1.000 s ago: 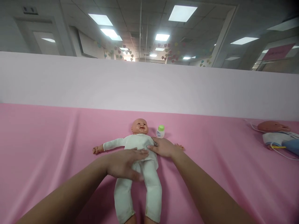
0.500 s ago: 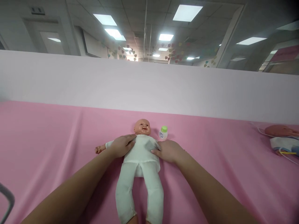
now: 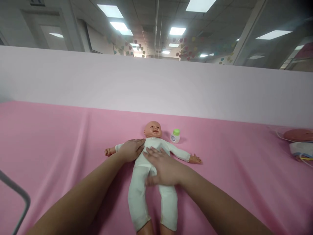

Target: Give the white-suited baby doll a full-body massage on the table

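A doll in a white top and trousers lies face up on the pink surface, arms stretched outward. The left hand rests on the doll's right side just below the shoulder, its fingers extended and close together. The right hand, fingers spread and slightly blurred, is over the doll's belly; how firmly it presses cannot be told. A small clear bottle with a green cap stands just beside the doll's head, above its left arm. Well to the doll's left lies a second doll, partly cut off.
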`<state>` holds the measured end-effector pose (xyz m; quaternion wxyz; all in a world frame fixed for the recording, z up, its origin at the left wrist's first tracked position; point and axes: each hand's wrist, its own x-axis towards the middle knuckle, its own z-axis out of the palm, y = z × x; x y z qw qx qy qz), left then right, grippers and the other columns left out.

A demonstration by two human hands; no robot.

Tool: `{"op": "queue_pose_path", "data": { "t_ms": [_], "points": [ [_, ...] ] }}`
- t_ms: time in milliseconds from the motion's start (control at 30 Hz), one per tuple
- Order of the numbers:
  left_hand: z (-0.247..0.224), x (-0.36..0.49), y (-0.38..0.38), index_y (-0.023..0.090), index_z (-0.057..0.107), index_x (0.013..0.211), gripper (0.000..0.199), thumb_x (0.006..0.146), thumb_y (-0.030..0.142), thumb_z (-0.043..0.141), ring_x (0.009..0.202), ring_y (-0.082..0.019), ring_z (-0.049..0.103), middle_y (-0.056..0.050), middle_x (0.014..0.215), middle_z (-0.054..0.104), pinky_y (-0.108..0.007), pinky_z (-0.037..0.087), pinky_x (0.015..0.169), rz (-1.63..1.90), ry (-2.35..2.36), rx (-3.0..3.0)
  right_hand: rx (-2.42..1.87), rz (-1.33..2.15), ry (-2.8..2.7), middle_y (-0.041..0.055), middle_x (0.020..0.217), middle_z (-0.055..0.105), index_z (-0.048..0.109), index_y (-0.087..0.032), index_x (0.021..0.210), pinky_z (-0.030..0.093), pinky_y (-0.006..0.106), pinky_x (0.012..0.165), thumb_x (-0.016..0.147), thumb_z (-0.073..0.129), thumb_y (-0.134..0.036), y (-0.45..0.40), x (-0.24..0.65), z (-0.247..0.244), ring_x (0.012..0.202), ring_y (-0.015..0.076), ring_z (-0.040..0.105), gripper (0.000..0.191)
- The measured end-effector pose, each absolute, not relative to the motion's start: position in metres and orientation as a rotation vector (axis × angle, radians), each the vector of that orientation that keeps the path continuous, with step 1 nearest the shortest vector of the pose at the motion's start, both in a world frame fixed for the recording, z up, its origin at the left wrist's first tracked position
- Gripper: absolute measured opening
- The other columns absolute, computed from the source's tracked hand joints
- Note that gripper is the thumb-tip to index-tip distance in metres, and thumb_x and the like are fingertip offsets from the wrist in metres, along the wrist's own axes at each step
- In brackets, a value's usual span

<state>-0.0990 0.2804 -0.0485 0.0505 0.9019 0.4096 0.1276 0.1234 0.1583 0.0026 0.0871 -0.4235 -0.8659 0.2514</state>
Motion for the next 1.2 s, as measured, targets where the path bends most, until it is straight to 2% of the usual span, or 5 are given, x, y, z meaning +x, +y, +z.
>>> {"op": "queue_pose_path", "data": {
  "t_ms": [167, 300, 533, 900, 1200],
  "points": [
    [-0.050, -0.100, 0.281, 0.015, 0.052, 0.154, 0.063, 0.105, 0.047, 0.028, 0.141, -0.030, 0.054, -0.012, 0.154, 0.056, -0.045, 0.038, 0.120, 0.396, 1.260, 2.750, -1.570, 0.552, -2.439, 0.0102, 0.175, 0.006, 0.021, -0.023, 0.167, 0.003, 0.057, 0.128, 0.098, 0.034, -0.078, 0.198, 0.146, -0.011, 0.162, 0.0331, 0.006, 0.089],
    [-0.048, -0.101, 0.281, 0.017, 0.050, 0.155, 0.063, 0.106, 0.049, 0.027, 0.142, -0.029, 0.054, -0.011, 0.155, 0.055, -0.045, 0.036, 0.122, 0.376, 1.259, 2.751, -1.830, 0.446, -2.293, 0.0165, 0.170, 0.028, 0.021, -0.020, 0.167, 0.019, 0.055, 0.124, 0.098, 0.033, -0.078, 0.201, 0.159, -0.016, 0.158, 0.0364, 0.024, 0.091],
    [-0.046, -0.107, 0.274, 0.017, 0.043, 0.159, 0.064, 0.105, 0.047, 0.027, 0.142, -0.030, 0.053, -0.014, 0.158, 0.052, -0.051, 0.031, 0.123, 0.293, 1.356, 2.765, -1.991, 0.459, -2.217, 0.0199, 0.145, 0.061, 0.059, -0.016, 0.140, 0.046, 0.044, 0.094, 0.098, 0.032, -0.077, 0.190, 0.171, -0.005, 0.127, 0.0392, 0.060, 0.079],
    [-0.038, -0.176, 0.246, 0.021, 0.044, 0.159, 0.070, 0.095, 0.047, 0.047, 0.144, -0.036, 0.049, -0.013, 0.160, 0.049, -0.051, 0.036, 0.119, 0.259, 1.618, 2.670, -2.015, 0.307, -2.128, 0.0172, 0.166, 0.039, 0.030, -0.012, 0.163, 0.018, 0.051, 0.124, 0.104, 0.033, -0.059, 0.172, 0.237, -0.049, 0.153, 0.0347, 0.034, 0.076],
    [-0.036, -0.220, 0.265, 0.028, 0.075, 0.120, 0.044, 0.084, 0.051, 0.061, 0.116, -0.038, 0.066, -0.012, 0.135, 0.069, -0.043, 0.050, 0.089, 0.388, 1.751, 2.460, -1.914, 0.644, -1.810, 0.0075, 0.112, 0.074, 0.071, -0.026, 0.103, 0.049, 0.037, 0.081, 0.101, 0.043, -0.047, 0.154, 0.286, -0.036, 0.096, 0.0278, 0.067, 0.035]
  ]
}}
